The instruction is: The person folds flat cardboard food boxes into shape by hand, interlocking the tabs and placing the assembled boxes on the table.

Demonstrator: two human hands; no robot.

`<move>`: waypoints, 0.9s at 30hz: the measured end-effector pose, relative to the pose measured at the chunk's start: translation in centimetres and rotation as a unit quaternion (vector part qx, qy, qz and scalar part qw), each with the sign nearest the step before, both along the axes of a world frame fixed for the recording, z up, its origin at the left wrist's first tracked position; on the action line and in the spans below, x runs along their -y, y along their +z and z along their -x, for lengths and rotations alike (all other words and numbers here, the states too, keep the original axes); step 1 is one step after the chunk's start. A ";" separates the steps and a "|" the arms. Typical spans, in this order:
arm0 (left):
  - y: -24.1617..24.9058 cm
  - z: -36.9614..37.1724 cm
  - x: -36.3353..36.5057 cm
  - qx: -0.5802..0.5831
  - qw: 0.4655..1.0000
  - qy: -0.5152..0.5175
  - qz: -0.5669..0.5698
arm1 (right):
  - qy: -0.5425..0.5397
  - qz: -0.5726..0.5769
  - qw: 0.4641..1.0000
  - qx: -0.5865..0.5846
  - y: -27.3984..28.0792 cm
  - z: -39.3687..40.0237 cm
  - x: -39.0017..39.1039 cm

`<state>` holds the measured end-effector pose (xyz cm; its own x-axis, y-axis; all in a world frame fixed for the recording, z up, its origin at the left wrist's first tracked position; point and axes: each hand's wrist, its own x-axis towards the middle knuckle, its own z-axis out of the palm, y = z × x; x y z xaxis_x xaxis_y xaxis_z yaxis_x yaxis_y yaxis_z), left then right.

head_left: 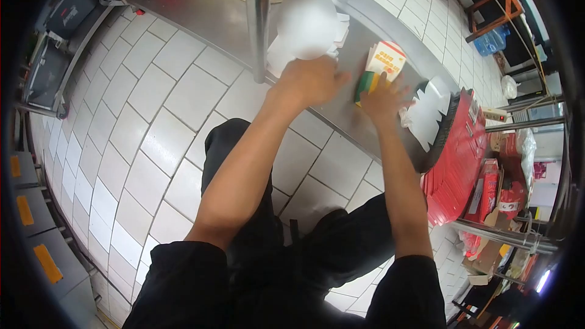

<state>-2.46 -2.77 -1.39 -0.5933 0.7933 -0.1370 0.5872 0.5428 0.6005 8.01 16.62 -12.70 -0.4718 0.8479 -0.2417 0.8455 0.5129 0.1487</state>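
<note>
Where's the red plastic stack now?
In the head view, the red plastic stack sits at the right end of the steel table, beside jagged white paper, past the right hand.

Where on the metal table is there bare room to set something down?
The table's widest bare patch runs left from the metal post along the front edge. A narrow strip separates the white sheets from the printed cartons. Crowded: by the left hand, the right hand, and where jagged white paper meets the red stack.

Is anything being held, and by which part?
The right hand, fingers spread, shows no grip on the printed packaging. Whether the left hand holds the white paper cannot be told.
</note>
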 end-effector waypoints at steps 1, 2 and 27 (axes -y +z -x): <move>0.0 0.0 0.2 0.001 1.000 0.004 -0.002 | 0.115 -0.137 0.983 -0.040 -1.3 0.5 0.5; 0.1 0.0 0.3 0.032 0.989 -0.101 0.107 | 0.227 -0.269 0.933 -0.080 -2.4 1.0 0.9; -2.0 -0.2 0.6 0.103 0.967 -0.225 0.066 | 0.308 0.046 0.910 -0.275 -3.2 11.1 3.9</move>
<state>-2.28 -3.33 -3.38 -0.1419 0.9319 -0.3337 0.6569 0.3408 0.6725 -3.08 12.72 -15.90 -0.9214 0.3705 0.1176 0.3279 0.9032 -0.2769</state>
